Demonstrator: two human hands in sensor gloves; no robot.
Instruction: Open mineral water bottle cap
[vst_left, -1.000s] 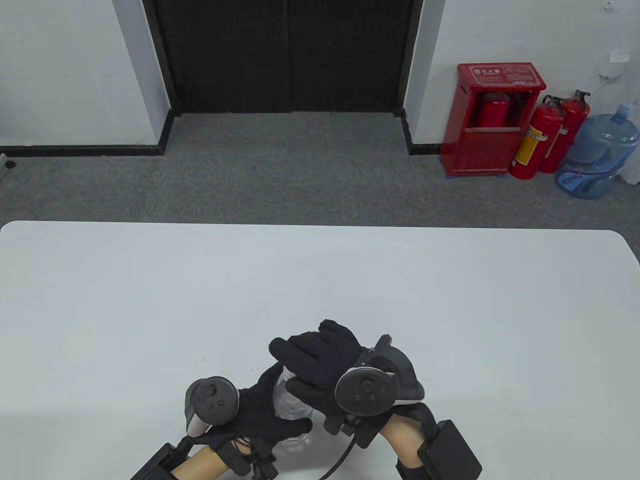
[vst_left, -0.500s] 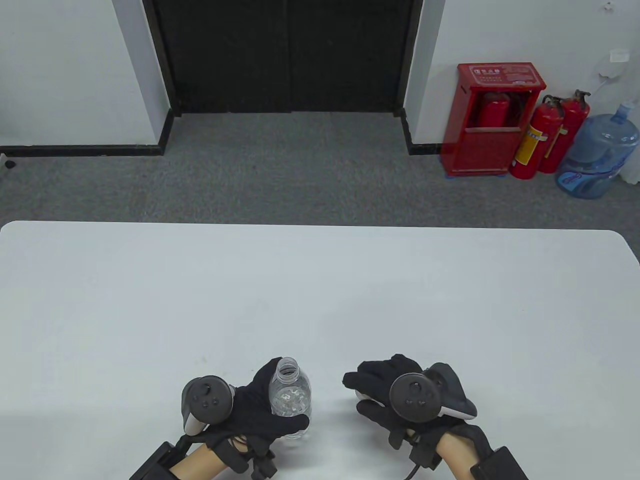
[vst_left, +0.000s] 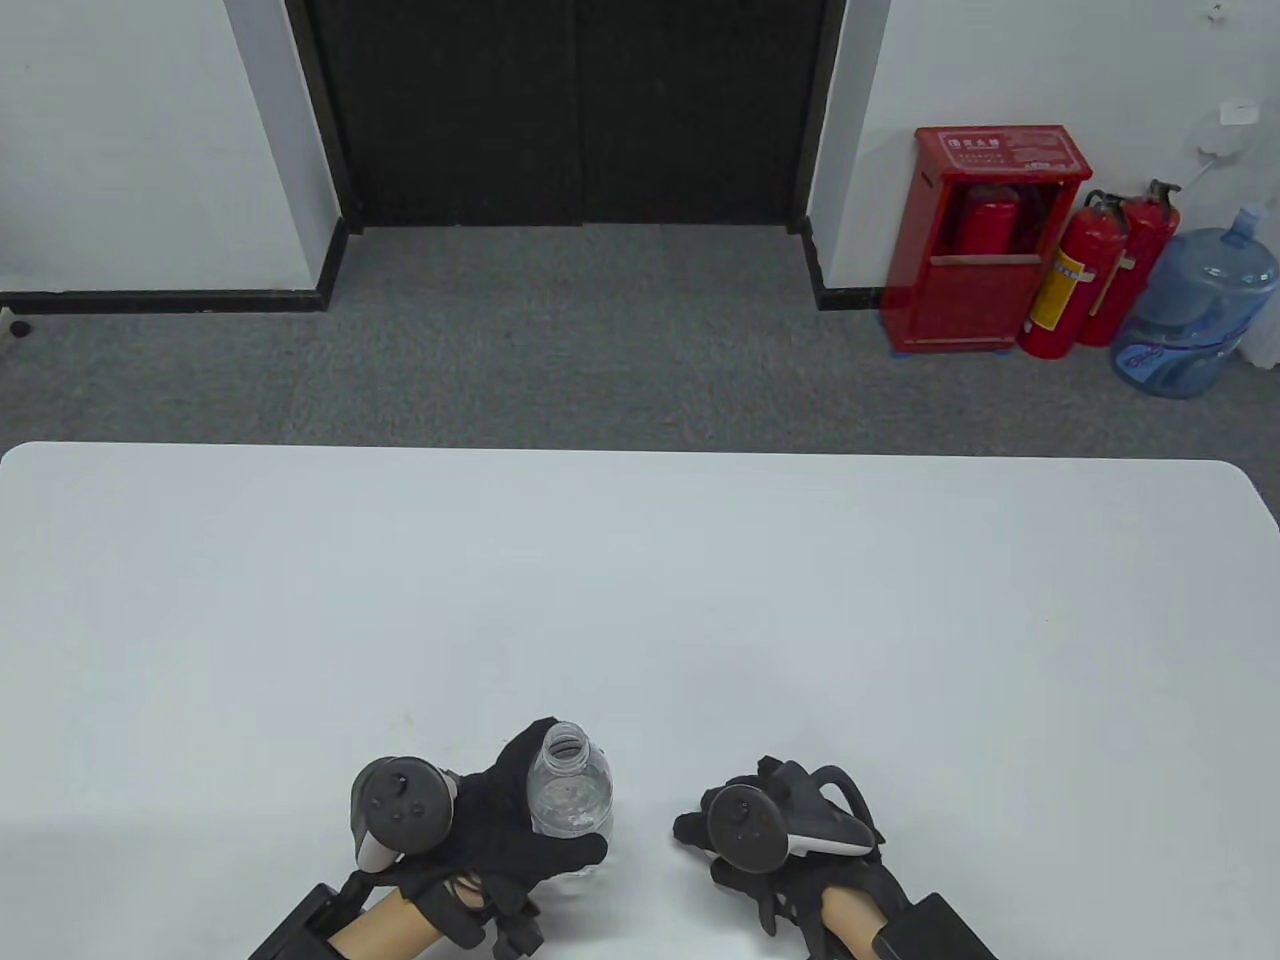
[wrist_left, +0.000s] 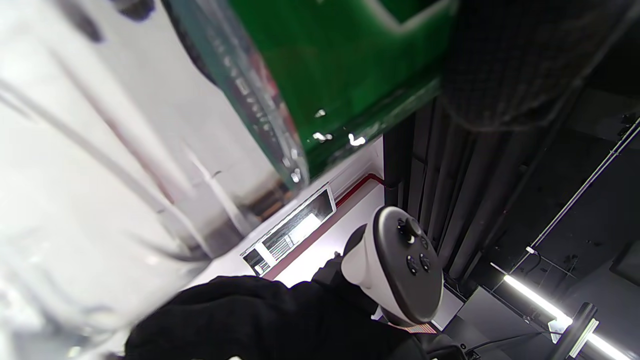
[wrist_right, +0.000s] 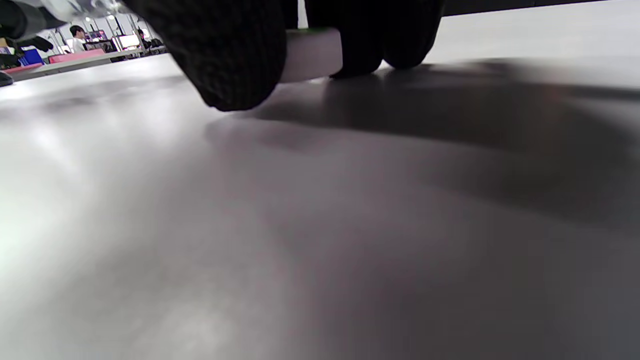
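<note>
A clear mineral water bottle (vst_left: 568, 790) stands upright near the table's front edge, its mouth open and uncapped. My left hand (vst_left: 505, 825) grips its body from the left, thumb across the front. In the left wrist view the bottle's green label (wrist_left: 325, 75) fills the top, with a gloved finger (wrist_left: 510, 60) on it. My right hand (vst_left: 700, 830) is low at the table, to the right of the bottle and apart from it. In the right wrist view its fingers (wrist_right: 225, 55) pinch the pale cap (wrist_right: 312, 55) just above the tabletop.
The white table (vst_left: 640, 600) stretches wide beyond the hands. Past its far edge are grey carpet, a red extinguisher cabinet (vst_left: 985, 235) and a blue water jug (vst_left: 1195, 310), all well off the table.
My right hand came off the bottle's top with the cap, moved right and dropped low toward the table. The bottle's mouth is now open. The left hand kept its grip.
</note>
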